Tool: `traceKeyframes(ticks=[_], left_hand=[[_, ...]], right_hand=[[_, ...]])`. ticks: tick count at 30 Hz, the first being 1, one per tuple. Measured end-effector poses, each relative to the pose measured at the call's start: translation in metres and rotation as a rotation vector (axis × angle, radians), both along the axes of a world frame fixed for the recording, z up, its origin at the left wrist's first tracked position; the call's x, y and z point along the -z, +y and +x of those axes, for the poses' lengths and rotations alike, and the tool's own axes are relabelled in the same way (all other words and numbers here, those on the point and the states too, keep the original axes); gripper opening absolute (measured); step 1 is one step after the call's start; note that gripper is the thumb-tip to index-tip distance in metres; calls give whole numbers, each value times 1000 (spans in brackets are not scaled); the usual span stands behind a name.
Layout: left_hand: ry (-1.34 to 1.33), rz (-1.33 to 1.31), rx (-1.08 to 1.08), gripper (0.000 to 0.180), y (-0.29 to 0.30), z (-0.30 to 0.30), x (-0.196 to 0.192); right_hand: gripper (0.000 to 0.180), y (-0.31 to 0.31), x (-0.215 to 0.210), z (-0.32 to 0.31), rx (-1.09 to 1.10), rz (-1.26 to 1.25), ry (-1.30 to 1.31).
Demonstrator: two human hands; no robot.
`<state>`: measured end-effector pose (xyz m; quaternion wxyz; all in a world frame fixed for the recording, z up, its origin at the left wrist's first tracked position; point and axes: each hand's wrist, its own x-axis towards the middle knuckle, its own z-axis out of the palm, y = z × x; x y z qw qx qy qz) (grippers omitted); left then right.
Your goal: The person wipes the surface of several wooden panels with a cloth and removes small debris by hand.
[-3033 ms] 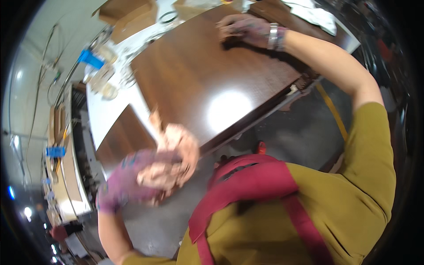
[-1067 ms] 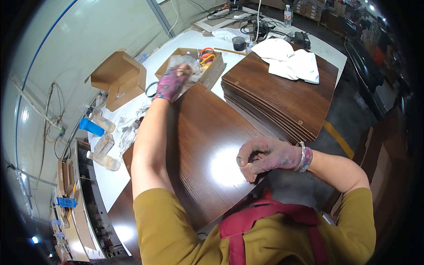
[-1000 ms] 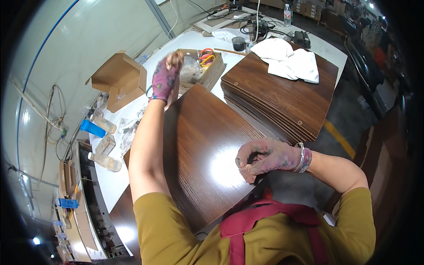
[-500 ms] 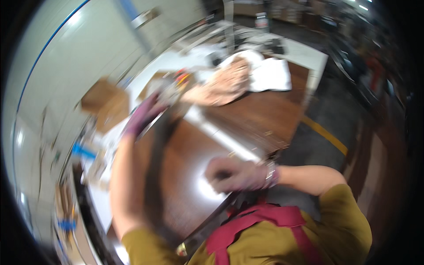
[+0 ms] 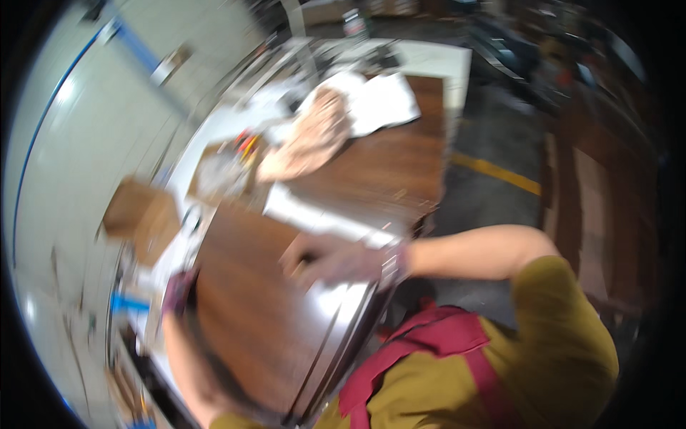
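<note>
A brown wood-grain panel [image 5: 246,286] lies on the white-topped table beneath my hands, a bright light reflection on its near right part. My left hand [image 5: 179,292], in a purplish glove, is at the panel's left edge; its fingers are smeared by motion, and I cannot tell whether they grip. My right hand [image 5: 332,259], gloved too, is over the panel's right part with its fingers curled in. What it holds, if anything, is hidden. A second brown panel [image 5: 386,161] lies beyond, a white strip [image 5: 325,217] showing between the two.
Crumpled pinkish cloth [image 5: 311,136] and white cloth [image 5: 386,104] lie on the far panel. A small box [image 5: 207,171] with clear plastic and coloured-handled items stands at the left, beside an open cardboard carton [image 5: 143,218]. Stacked boards [image 5: 593,214] stand at the right.
My left hand has come back from the small box to the near panel's left edge. My right hand stays curled over the panel. The whole view has shifted.
</note>
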<state>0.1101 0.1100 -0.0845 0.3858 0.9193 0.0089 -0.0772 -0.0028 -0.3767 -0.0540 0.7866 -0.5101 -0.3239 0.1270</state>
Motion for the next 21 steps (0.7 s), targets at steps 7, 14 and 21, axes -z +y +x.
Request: traceKeyframes(ticks=[7,14,21], left_hand=[[-305,122,-108,48,-29,-65,-206],[-723,763,-4,44,-183,-191,-338],[-627,1239,83,37,-337,-369,-263]], right_hand=[[21,-63,-52,19,162,66,163],[27,-98,-68,48,165,359,92],[24,-74,-70,83,-3,346,161]])
